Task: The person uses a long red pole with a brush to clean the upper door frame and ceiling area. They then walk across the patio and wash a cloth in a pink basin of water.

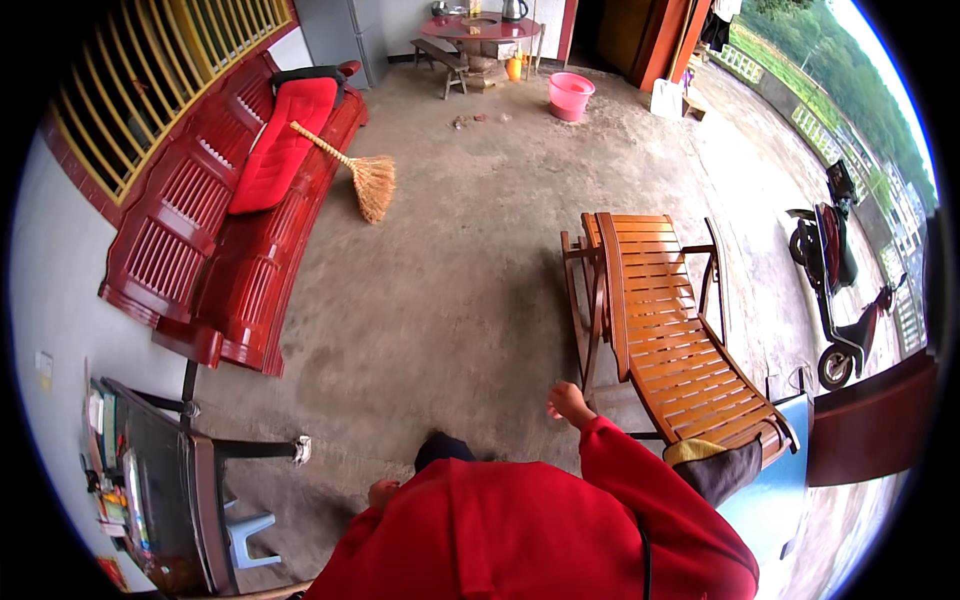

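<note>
My right hand [569,403] hangs ahead of my red sleeve, its fingers curled and nothing visible in it. It is nearest to a slatted wooden reclining chair [660,300], which stands to its right. My left hand [384,493] is low beside my red top, mostly hidden by the cloth; what it holds cannot be seen. A dark shoe or trouser leg [444,450] shows in front of me. Further off on the left, a straw broom [373,184] leans with its handle over the red cushion [289,142] on a dark red wooden bench [255,300].
Left of me are a dark table [161,465] with items on it and a blue plastic stool [251,536]. A pink bucket [570,97], a round red table [491,28] and a low bench [442,60] stand ahead. A scooter [832,285] is outside right.
</note>
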A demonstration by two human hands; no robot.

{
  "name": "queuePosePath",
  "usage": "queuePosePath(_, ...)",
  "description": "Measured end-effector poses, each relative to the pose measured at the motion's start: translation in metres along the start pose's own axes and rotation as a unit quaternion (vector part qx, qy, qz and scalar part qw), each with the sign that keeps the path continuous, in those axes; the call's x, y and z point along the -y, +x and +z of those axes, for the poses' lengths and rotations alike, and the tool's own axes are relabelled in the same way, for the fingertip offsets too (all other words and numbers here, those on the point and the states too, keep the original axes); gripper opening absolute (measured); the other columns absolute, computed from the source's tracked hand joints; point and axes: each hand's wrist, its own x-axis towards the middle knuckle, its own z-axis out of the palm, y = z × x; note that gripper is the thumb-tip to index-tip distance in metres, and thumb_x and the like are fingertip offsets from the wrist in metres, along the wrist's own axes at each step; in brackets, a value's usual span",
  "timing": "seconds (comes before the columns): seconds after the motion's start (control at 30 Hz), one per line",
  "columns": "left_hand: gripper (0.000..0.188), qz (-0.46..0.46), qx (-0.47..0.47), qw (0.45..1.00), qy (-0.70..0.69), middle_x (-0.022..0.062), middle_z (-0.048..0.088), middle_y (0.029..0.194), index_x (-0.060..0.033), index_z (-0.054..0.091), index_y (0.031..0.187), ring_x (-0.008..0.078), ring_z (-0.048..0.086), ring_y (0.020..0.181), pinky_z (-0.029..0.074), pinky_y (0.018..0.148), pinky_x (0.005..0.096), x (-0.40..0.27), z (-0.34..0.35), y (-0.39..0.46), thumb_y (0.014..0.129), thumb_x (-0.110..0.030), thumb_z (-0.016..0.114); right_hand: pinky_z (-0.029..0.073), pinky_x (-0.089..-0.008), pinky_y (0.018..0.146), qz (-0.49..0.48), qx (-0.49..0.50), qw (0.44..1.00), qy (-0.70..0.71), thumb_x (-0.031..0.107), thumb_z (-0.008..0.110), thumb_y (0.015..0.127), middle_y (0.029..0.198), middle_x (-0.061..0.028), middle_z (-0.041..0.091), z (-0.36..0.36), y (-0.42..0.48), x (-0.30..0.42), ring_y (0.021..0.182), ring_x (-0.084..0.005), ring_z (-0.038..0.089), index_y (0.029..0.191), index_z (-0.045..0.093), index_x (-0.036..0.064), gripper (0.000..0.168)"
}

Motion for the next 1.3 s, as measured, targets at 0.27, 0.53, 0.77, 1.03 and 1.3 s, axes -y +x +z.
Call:
queuePosePath(0.27, 0.032, -0.015, 0.039, 0.997, -0.065, 0.0120, 0.067, 0.079, -0.0101, 0.070, 0.087, 0.0264, 0.066, 0.080, 0.051, 0.072, 0.0372, -0.111, -0.058, 0.184, 0.076, -0.038, 0.059, 0.049, -0.0266, 0.043, 0.014, 0.093, 0.991, -0.097, 0.014, 0.051, 0.083, 0.061, -0.0048, 0.060, 0.013, 0.117, 0.100, 0.050, -0.0139, 0.060, 0.076, 0.061, 0.002, 0.017)
queuePosePath(0.53, 0.018, 0.050, 0.059, 0.995, 0.070, 0.0054, 0.064, 0.067, -0.0057, 0.067, 0.085, 0.0160, 0.061, 0.057, 0.050, 0.055, 0.0306, -0.302, -0.147, 0.416, 0.081, -0.020, 0.057, 0.047, -0.0278, 0.040, 0.117, -0.124, 0.970, 0.173, 0.015, 0.054, 0.088, 0.067, -0.0086, 0.060, -0.078, 0.194, 0.152, 0.050, -0.0155, 0.059, 0.092, 0.057, 0.000, 0.015)
queuePosePath(0.77, 0.013, 0.100, 0.113, 0.988, -0.040, 0.0028, 0.062, 0.072, -0.0029, 0.064, 0.089, 0.0114, 0.060, 0.060, 0.051, 0.055, 0.0264, -0.508, -0.094, 0.574, 0.084, -0.008, 0.054, 0.046, -0.0306, 0.040, 0.209, -0.151, 0.917, 0.304, 0.013, 0.052, 0.090, 0.067, -0.0079, 0.057, -0.130, 0.277, 0.199, 0.051, -0.0190, 0.058, 0.092, 0.055, 0.003, 0.011)
queuePosePath(1.03, 0.016, 0.203, 0.197, 0.949, 0.136, 0.0109, 0.067, 0.077, -0.0094, 0.066, 0.089, 0.0224, 0.065, 0.075, 0.050, 0.068, 0.0341, -0.671, 0.004, 0.620, 0.081, -0.015, 0.053, 0.040, -0.0285, 0.037, 0.151, -0.146, 0.931, 0.299, 0.011, 0.049, 0.088, 0.062, -0.0074, 0.054, -0.273, 0.453, 0.282, 0.047, -0.0171, 0.053, 0.081, 0.053, 0.001, 0.012)
queuePosePath(1.3, 0.018, 0.189, 0.147, 0.962, 0.129, 0.0048, 0.064, 0.076, -0.0057, 0.064, 0.095, 0.0127, 0.061, 0.065, 0.050, 0.062, 0.0282, -0.793, 0.029, 0.722, 0.084, -0.012, 0.052, 0.050, -0.0286, 0.046, 0.015, -0.174, 0.948, 0.265, 0.018, 0.054, 0.090, 0.071, -0.0091, 0.061, -0.413, 0.573, 0.383, 0.055, -0.0171, 0.061, 0.093, 0.056, 0.002, 0.016)
